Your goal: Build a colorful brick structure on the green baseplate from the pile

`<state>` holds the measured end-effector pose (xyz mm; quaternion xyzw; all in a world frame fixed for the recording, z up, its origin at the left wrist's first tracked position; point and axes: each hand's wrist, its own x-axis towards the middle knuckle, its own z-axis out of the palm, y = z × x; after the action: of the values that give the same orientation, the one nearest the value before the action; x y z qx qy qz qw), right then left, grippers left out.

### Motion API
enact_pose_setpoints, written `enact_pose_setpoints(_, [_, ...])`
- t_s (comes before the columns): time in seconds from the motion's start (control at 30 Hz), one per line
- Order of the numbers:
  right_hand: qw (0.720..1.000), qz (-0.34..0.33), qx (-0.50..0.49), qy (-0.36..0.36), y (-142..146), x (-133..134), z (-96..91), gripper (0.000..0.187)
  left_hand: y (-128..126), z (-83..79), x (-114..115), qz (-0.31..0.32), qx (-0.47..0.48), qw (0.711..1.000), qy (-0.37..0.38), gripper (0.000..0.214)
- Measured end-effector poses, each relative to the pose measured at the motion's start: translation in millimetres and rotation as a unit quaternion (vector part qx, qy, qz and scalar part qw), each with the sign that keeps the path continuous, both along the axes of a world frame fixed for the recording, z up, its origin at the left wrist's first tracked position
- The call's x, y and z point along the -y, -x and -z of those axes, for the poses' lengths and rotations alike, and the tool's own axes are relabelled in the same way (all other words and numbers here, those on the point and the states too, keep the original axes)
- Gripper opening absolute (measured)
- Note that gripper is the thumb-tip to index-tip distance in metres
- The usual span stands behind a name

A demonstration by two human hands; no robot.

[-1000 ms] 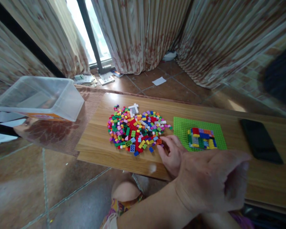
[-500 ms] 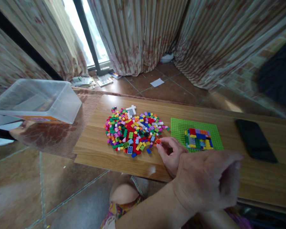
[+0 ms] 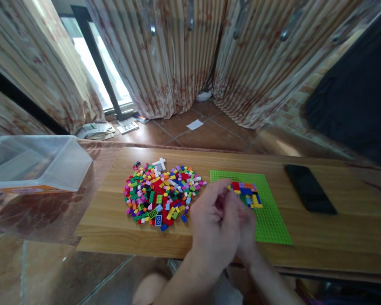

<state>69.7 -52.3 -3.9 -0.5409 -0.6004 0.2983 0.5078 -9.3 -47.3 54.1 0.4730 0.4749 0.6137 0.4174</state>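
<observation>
My left hand [image 3: 211, 226] is closed, its fingers curled in front of the near left corner of the green baseplate [image 3: 269, 226]. Right behind it, my right hand [image 3: 247, 222] is partly covered, its fingers drawn in against the left ones. Anything between the fingertips is hidden and blurred. A low block of multicoloured toy bricks [image 3: 246, 190] is on the baseplate, partly covered by my hands. To the left of my hands spreads a heap of loose toy bricks [image 3: 158, 197] in many colours, with a light blue brick [image 3: 158, 220] and a blue brick [image 3: 164, 227] at its near edge.
The wooden table [image 3: 104, 228] carries a black phone [image 3: 310, 188] right of the baseplate. A clear plastic bin [image 3: 38, 163] stands at the left. Papers [image 3: 97, 130] lie on the tiled floor by the curtains [image 3: 165, 63]. A dark shape [image 3: 358, 93] is at the right.
My right hand, which pinched a red brick near the heap, is now beside my left hand; the brick no longer shows. My left hand has come back leftward. The view has tilted up and rightward.
</observation>
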Motion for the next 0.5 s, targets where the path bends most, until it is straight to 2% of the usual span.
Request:
enact_pose_setpoints(0.13, [0.997, 0.07, -0.027, -0.034, -10.3, -8.8, -2.0, 0.013, 9.4, 5.9, -14.2, -0.052, 0.09, 0.989, 0.109, 0.02])
enact_pose_setpoints(0.23, [0.99, 0.118, -0.012, -0.08, -18.3, -11.3, -3.8, 0.014, 8.7, 10.5, -18.6, -0.02, 0.108, 0.979, 0.17, 0.02])
enact_pose_setpoints(0.4, [0.985, 0.073, 0.053, -0.15, -29.4, -10.0, -12.2, 0.018, -1.4, 12.6, -17.0, 0.096, 0.134, 0.968, 0.189, 0.018])
enact_pose_setpoints(0.5, [0.984, 0.039, 0.06, -0.162, -33.1, -8.6, -15.9, 0.023, -4.6, 12.2, -16.4, 0.091, 0.157, 0.967, 0.181, 0.018])
